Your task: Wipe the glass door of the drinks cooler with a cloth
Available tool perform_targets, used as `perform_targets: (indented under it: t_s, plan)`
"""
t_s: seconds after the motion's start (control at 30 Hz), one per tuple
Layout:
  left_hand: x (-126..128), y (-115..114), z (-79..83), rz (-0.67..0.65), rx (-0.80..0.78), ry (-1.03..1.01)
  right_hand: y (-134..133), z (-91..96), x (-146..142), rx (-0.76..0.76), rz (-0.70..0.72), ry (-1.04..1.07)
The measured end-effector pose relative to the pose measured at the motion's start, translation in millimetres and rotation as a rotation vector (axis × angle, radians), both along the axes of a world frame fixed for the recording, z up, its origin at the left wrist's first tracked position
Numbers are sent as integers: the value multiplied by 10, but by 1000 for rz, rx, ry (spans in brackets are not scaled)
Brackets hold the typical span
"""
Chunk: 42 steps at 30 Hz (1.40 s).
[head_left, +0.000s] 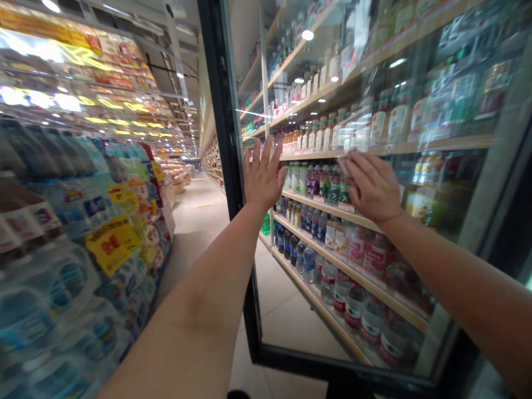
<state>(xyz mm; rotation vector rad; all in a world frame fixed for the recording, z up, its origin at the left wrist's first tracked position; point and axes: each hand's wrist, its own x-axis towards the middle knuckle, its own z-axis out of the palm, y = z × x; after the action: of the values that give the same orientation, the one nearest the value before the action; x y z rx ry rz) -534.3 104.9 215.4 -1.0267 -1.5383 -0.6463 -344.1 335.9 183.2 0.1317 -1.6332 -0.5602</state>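
Observation:
A black-framed glass door (332,366) stands swung out from a drinks cooler. My left hand (261,177) lies with spread fingers against the glass near the door's left edge. At the middle of the pane is my right hand (374,185), its fingers bent and pressed together over a small pale cloth (344,164). Most of the cloth is covered by the fingers, so its full shape is hidden. It appears to touch the glass. Through the pane I see rows of bottles on the shelves (332,157).
Stacked packs of bottled drinks (62,299) stand close on the left, with a yellow price sign (113,244) on them. A pale tiled aisle (197,210) runs away between the stacks and the cooler. Large bottles (353,305) fill the cooler's lowest shelf.

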Motion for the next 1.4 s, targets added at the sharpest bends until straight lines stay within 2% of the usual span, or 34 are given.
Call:
perform_targets:
  t_s: [0.07, 0.23, 0.3, 0.4, 0.47, 0.5, 0.67, 0.83, 1.0, 1.07, 1.23, 1.3, 1.4]
  plan:
    - [1, 0, -1, 0, 2, 4, -28, -18, 3, 58, -12, -118]
    - [-3, -4, 0, -12, 1, -5, -26, -21, 0, -217, -49, 124]
    - [-7, -7, -2, -18, -3, -9, -26, -29, 1, -178, -40, 122]
    - [-11, -9, -6, -18, -2, 2, -48, -56, 4, 68, -18, -55]
    - [-10, -8, -9, -13, 3, 9, -62, -72, -1, 157, -13, -125]
    - [-8, -6, -10, -9, 5, 10, -66, -76, -5, 145, -16, -113]
    - [-3, 1, -11, 8, 7, 4, -66, -72, -29, -107, -64, 116]
    - [-13, 2, -15, 11, 6, 1, -79, -90, -22, -20, -63, -30]
    - [7, 3, -17, -1, 15, -9, -59, -97, -26, -191, -42, 155]
    - [12, 3, -15, 1, 10, -12, -55, -101, -23, -174, -32, 143]
    - [-6, 6, -18, 19, 4, -4, -73, -135, -17, 48, -35, -149]
    - [-13, 7, -21, 9, 11, 1, -77, -147, -25, 34, -35, -97]
    - [-12, 7, -25, -17, 20, -8, -76, -159, -34, -75, -30, 65]
